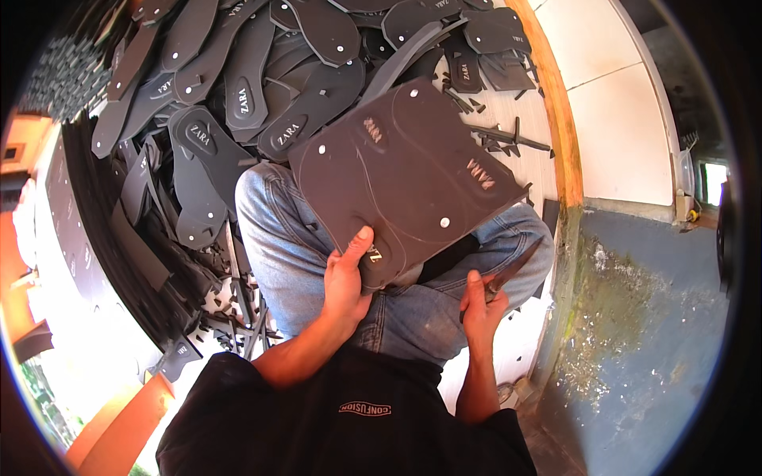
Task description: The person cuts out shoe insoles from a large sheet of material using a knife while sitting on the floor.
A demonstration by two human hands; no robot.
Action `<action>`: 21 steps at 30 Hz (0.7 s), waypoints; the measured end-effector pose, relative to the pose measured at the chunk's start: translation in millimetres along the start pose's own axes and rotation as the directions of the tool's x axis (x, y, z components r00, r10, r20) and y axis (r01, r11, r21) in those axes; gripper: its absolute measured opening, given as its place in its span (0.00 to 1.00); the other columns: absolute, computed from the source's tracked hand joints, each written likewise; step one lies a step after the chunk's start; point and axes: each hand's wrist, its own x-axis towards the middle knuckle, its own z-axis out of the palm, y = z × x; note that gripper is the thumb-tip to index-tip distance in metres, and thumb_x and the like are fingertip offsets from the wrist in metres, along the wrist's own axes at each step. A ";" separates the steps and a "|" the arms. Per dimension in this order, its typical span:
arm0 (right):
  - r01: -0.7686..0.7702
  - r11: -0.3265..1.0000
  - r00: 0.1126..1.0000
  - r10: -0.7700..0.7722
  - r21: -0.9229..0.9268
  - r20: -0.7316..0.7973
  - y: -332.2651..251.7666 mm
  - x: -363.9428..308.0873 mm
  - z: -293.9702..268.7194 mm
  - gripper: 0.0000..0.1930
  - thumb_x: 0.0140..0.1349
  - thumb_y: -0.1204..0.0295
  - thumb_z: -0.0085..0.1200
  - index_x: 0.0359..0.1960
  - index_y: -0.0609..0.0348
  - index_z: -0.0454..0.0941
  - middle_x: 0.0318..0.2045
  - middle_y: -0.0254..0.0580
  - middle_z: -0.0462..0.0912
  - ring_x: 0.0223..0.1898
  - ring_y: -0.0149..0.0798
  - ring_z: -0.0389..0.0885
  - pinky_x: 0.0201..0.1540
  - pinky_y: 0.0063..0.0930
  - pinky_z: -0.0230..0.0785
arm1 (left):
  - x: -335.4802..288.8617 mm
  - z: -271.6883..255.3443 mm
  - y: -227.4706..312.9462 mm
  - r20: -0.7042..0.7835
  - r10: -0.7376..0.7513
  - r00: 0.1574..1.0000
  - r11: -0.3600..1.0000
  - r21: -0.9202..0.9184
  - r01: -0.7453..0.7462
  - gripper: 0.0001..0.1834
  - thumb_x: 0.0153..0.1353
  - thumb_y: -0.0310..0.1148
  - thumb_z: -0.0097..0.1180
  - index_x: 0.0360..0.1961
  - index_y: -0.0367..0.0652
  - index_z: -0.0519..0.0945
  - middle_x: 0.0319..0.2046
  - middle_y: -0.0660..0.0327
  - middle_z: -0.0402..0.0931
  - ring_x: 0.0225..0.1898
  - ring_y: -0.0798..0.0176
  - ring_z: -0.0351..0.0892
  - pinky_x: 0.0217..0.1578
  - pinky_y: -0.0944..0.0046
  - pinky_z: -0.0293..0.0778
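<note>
My left hand [347,278] grips the near edge of a dark rubber sheet [405,174], thumb on top. The sheet rests tilted over my knees in blue jeans [278,238] and bears traced sole outlines and small white dots. My right hand [480,305] is closed around a dark cutting tool [508,274], whose blade points up toward the sheet's lower right edge. Whether the blade touches the sheet I cannot tell.
A big heap of cut dark sole shapes [238,95] lies ahead and to the left on the floor. Thin offcut strips [500,135] lie at the upper right. An orange-edged step [556,119] and a blue-grey wall [635,317] stand on my right.
</note>
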 end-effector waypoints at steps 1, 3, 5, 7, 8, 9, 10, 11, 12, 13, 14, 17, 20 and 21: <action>-0.018 0.998 0.999 0.020 -0.052 0.042 1.1 -3.9 -4.5 0.15 0.62 0.65 0.54 0.21 0.57 0.66 0.12 0.30 0.68 0.14 0.23 0.64 0.16 0.21 0.54 | 0.3 3.3 -9.2 -0.053 0.046 0.998 0.999 0.016 -0.045 0.18 0.57 0.41 0.59 0.43 0.41 0.75 0.35 0.59 0.78 0.32 0.65 0.80 0.28 0.70 0.76; -0.112 0.986 0.975 0.133 -0.123 0.177 7.1 -21.6 -4.1 0.15 0.61 0.64 0.55 0.21 0.58 0.68 0.11 0.29 0.67 0.14 0.23 0.62 0.17 0.22 0.53 | -7.6 -3.6 -9.9 -0.131 0.051 0.990 0.996 0.083 -0.040 0.15 0.58 0.41 0.59 0.39 0.40 0.75 0.32 0.60 0.78 0.28 0.67 0.80 0.21 0.69 0.75; -0.201 0.956 0.902 0.265 -0.212 0.341 7.8 -35.9 -9.0 0.16 0.61 0.63 0.56 0.21 0.61 0.70 0.11 0.29 0.67 0.15 0.23 0.60 0.18 0.24 0.54 | -16.3 -6.4 -8.9 -0.148 -0.039 0.988 0.992 0.116 0.056 0.15 0.58 0.41 0.59 0.37 0.40 0.75 0.30 0.60 0.77 0.26 0.67 0.79 0.18 0.68 0.73; -0.094 0.916 0.878 0.261 -0.390 0.402 -3.8 -43.3 -15.3 0.18 0.59 0.63 0.57 0.21 0.65 0.71 0.10 0.33 0.66 0.15 0.24 0.60 0.18 0.27 0.54 | -27.2 -3.0 -8.0 -0.129 -0.107 0.986 0.980 0.153 0.126 0.15 0.59 0.41 0.58 0.37 0.40 0.75 0.29 0.61 0.77 0.25 0.67 0.78 0.17 0.68 0.72; -0.111 0.899 0.857 0.303 -0.424 0.416 -6.5 -47.9 -17.3 0.18 0.59 0.63 0.57 0.20 0.65 0.71 0.10 0.34 0.66 0.15 0.25 0.60 0.18 0.28 0.55 | -32.6 -5.3 -6.8 -0.129 -0.141 0.982 0.970 0.181 0.163 0.16 0.59 0.42 0.58 0.37 0.39 0.75 0.29 0.61 0.77 0.24 0.67 0.78 0.16 0.68 0.71; -0.127 0.880 0.835 0.344 -0.457 0.429 -7.4 -52.0 -19.0 0.18 0.59 0.63 0.58 0.20 0.66 0.71 0.10 0.35 0.66 0.15 0.25 0.61 0.18 0.29 0.55 | -32.8 -9.4 -8.4 -0.135 -0.145 0.980 0.969 0.182 0.169 0.16 0.59 0.42 0.58 0.37 0.39 0.75 0.28 0.61 0.77 0.23 0.67 0.78 0.16 0.68 0.71; -0.175 0.866 0.817 0.393 -0.468 0.422 -6.8 -51.1 -21.0 0.19 0.58 0.62 0.57 0.19 0.66 0.70 0.09 0.37 0.66 0.14 0.28 0.60 0.18 0.30 0.55 | -28.5 -12.2 -7.9 -0.134 -0.138 0.981 0.970 0.184 0.161 0.16 0.59 0.43 0.58 0.37 0.39 0.75 0.27 0.61 0.77 0.23 0.67 0.78 0.16 0.68 0.71; -0.152 0.859 0.816 0.389 -0.490 0.428 -7.7 -50.8 -22.0 0.19 0.58 0.62 0.57 0.19 0.67 0.71 0.09 0.39 0.67 0.14 0.30 0.61 0.18 0.31 0.56 | -25.7 -14.5 -7.3 -0.133 -0.130 0.983 0.970 0.188 0.153 0.17 0.59 0.43 0.57 0.37 0.38 0.75 0.27 0.61 0.77 0.22 0.67 0.78 0.16 0.68 0.71; -0.128 0.851 0.818 0.382 -0.510 0.431 -9.8 -49.6 -23.3 0.19 0.58 0.62 0.57 0.19 0.67 0.71 0.09 0.41 0.67 0.13 0.31 0.63 0.18 0.31 0.56 | -25.1 -13.3 -5.5 -0.137 -0.134 0.982 0.968 0.192 0.159 0.17 0.59 0.43 0.57 0.36 0.38 0.75 0.26 0.61 0.77 0.21 0.67 0.77 0.16 0.68 0.70; -0.104 0.842 0.819 0.374 -0.530 0.435 -10.4 -49.0 -24.3 0.19 0.58 0.62 0.57 0.20 0.67 0.71 0.09 0.42 0.68 0.12 0.33 0.64 0.18 0.32 0.57 | -26.0 -10.7 -2.7 -0.141 -0.137 0.980 0.967 0.197 0.164 0.17 0.59 0.43 0.57 0.36 0.38 0.75 0.26 0.61 0.77 0.21 0.67 0.77 0.16 0.68 0.70; -0.090 0.845 0.819 0.364 -0.526 0.444 -8.9 -49.1 -24.9 0.19 0.58 0.62 0.57 0.20 0.67 0.72 0.10 0.44 0.69 0.12 0.36 0.66 0.19 0.33 0.58 | -26.8 -8.8 -0.4 -0.146 -0.141 0.979 0.965 0.201 0.169 0.17 0.59 0.44 0.57 0.36 0.39 0.75 0.25 0.61 0.77 0.20 0.67 0.77 0.15 0.68 0.69; -0.058 0.844 0.820 0.345 -0.534 0.457 -8.6 -49.8 -28.2 0.18 0.57 0.62 0.57 0.21 0.67 0.73 0.11 0.48 0.71 0.13 0.44 0.70 0.19 0.35 0.60 | -28.4 -4.4 2.2 -0.141 -0.141 0.980 0.966 0.197 0.168 0.15 0.58 0.44 0.58 0.35 0.43 0.74 0.23 0.65 0.74 0.20 0.69 0.75 0.14 0.70 0.67; -0.046 0.832 0.822 0.347 -0.554 0.452 -7.9 -48.1 -26.8 0.18 0.57 0.63 0.57 0.21 0.68 0.73 0.12 0.50 0.73 0.14 0.48 0.73 0.20 0.36 0.62 | -26.0 -6.3 2.7 -0.126 -0.147 0.981 0.966 0.195 0.170 0.15 0.58 0.44 0.58 0.35 0.44 0.74 0.23 0.65 0.74 0.19 0.70 0.74 0.13 0.70 0.67; -0.049 0.832 0.821 0.349 -0.553 0.451 -7.1 -47.6 -25.3 0.17 0.57 0.63 0.57 0.21 0.68 0.73 0.12 0.50 0.73 0.14 0.49 0.73 0.20 0.36 0.62 | -25.9 -5.9 3.3 -0.134 -0.148 0.980 0.965 0.198 0.173 0.15 0.58 0.44 0.58 0.35 0.44 0.74 0.23 0.65 0.74 0.19 0.70 0.74 0.13 0.70 0.67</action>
